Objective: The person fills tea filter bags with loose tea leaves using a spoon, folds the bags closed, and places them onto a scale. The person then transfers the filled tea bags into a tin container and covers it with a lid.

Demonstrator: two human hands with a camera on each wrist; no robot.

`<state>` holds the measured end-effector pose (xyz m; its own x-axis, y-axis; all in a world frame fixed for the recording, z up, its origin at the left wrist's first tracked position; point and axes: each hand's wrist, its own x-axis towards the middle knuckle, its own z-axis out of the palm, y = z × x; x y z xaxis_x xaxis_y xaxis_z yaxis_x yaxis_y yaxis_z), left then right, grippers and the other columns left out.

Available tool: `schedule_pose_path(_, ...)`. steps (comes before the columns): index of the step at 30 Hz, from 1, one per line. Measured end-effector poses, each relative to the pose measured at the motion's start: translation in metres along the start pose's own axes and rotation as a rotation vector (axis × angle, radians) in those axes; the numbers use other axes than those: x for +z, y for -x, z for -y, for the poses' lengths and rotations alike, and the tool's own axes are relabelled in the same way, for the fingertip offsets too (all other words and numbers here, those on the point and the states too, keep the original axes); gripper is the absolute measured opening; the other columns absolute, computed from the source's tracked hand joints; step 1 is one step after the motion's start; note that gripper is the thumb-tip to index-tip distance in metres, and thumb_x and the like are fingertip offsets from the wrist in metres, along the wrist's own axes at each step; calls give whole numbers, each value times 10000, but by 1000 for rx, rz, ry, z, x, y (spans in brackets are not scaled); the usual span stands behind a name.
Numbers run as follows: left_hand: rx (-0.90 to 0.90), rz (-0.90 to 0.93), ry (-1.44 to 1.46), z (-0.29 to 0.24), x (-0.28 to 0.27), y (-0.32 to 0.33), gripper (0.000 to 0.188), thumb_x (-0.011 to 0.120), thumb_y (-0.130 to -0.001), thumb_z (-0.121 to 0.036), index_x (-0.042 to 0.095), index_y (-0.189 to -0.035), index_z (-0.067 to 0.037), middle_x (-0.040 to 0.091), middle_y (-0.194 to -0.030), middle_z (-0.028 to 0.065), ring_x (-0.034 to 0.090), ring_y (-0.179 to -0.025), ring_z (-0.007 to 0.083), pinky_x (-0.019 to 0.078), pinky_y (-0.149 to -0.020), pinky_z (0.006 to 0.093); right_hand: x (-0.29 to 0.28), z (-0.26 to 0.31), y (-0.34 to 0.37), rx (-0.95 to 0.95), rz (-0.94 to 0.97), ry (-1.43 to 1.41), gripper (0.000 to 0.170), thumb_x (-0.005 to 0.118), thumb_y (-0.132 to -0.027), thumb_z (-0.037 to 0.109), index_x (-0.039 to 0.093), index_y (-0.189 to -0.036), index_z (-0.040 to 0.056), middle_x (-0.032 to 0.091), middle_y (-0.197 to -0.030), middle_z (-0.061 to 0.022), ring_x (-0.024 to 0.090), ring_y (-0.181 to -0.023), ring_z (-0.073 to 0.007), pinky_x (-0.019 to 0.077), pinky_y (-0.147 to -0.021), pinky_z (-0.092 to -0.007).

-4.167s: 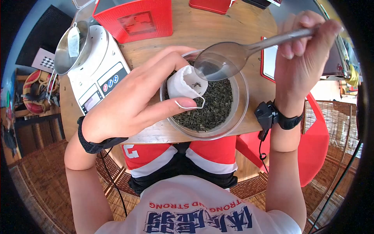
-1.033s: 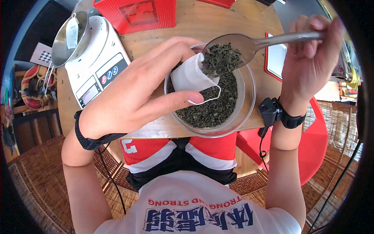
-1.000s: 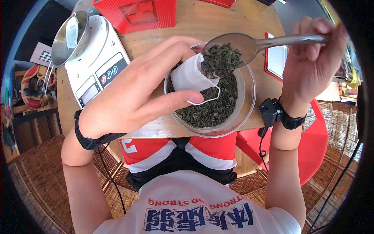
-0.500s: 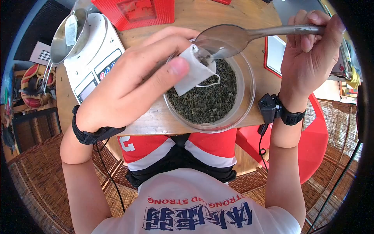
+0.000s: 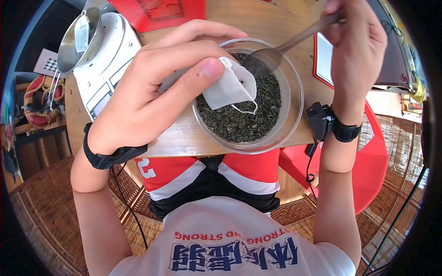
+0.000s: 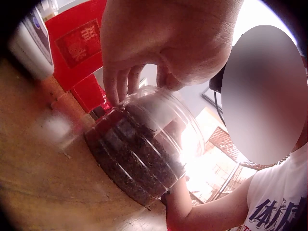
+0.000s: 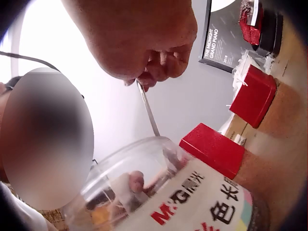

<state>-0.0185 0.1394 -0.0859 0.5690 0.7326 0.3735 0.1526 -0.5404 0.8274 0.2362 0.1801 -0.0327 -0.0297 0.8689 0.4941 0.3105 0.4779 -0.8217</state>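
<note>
My left hand (image 5: 138,92) pinches a small white tea bag (image 5: 228,92) between thumb and forefinger. The bag's mouth stands open toward the right, and a white string loops from its lower edge. Beneath it is a clear round plastic tub (image 5: 296,108) of dark dried tea leaves (image 5: 248,126). My right hand (image 5: 359,50) grips the handle of a translucent grey spoon (image 5: 299,39), whose bowl points down over the leaves beside the bag. In the left wrist view the left fingers hang at the tub (image 6: 139,159). The right wrist view shows the spoon handle (image 7: 148,110) reaching down behind the tub's rim.
On the left stands a white kitchen scale (image 5: 108,57), with a metal bowl (image 5: 94,34) holding another tea bag (image 5: 82,34). A red box (image 5: 161,14) is behind the tub. A red-edged white tray (image 5: 323,60) lies to the right, by the right forearm.
One second ago the spoon held leaves at the bag's mouth; by half a second ago it looked emptied there. Now it has dropped into the tub. The left thumb has shifted up onto the bag.
</note>
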Motion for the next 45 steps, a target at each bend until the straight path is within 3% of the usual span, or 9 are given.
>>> schedule_pose_path(2,-12,14,-24,-7,-3,1,424,460,-1088,-265,712,-1002,65,585,-1384,264,618,-1244,315,464,-1058,404,15,-14,8,-178,37,69,365,576,-1077,209,667,-782,15,569,-605,34,492,-527,-13,343,-465,-188)
schedule_pose_path(4,-27,29,-44,-7,-3,0,437,460,-1090,-280,714,-999,63,584,-1385,266,619,-1245,319,466,-1060,407,11,-21,8,-129,195,-22,304,611,-1048,131,681,-792,-18,600,-641,16,507,-556,-27,371,-493,-197)
schedule_pose_path(10,-44,45,-40,-7,-2,0,399,476,-1078,-258,716,-1030,57,587,-1395,247,598,-1281,333,435,-1102,422,10,-19,2,182,473,-91,385,600,-1068,217,677,-756,5,572,-635,37,456,-556,-20,331,-502,-205)
schedule_pose_path(17,-50,93,-55,-5,-5,2,328,471,-1060,-167,698,-1087,67,596,-1390,229,587,-1295,324,430,-1108,415,15,-21,6,7,267,-97,428,581,-1082,273,653,-742,24,543,-611,47,395,-514,-6,275,-462,-204)
schedule_pose_path(21,-71,125,-80,-13,-7,5,309,477,-1055,-140,697,-1111,69,610,-1375,211,602,-1274,307,443,-1080,393,18,-12,9,-23,365,-34,447,579,-1082,290,644,-726,28,531,-595,53,385,-506,-7,269,-460,-203)
schedule_pose_path(29,-72,166,-126,-13,-11,3,309,485,-1051,-150,701,-1107,64,613,-1371,216,611,-1255,319,449,-1067,395,31,-4,2,405,418,-164,495,580,-1075,389,652,-710,62,482,-545,59,368,-476,-29,268,-460,-208)
schedule_pose_path(35,-21,139,-131,-7,-9,2,308,532,-1036,-186,706,-1043,68,597,-1390,238,601,-1269,341,456,-1064,409,19,-20,-1,547,398,-428,453,565,-1080,381,631,-728,103,384,-480,74,316,-425,-40,251,-434,-218)
schedule_pose_path(40,3,138,-143,-8,-8,1,323,570,-1027,-218,708,-992,72,581,-1402,252,605,-1268,338,475,-1046,407,6,-13,-10,534,340,-427,419,550,-1083,376,604,-739,142,325,-468,114,249,-370,-40,191,-377,-219)
schedule_pose_path(45,-22,86,-37,-3,-4,4,284,652,-984,-216,713,-949,59,588,-1385,250,639,-1211,323,487,-1029,412,10,-16,-7,359,28,-352,416,547,-1080,397,588,-756,139,306,-476,120,244,-364,-33,181,-362,-213)
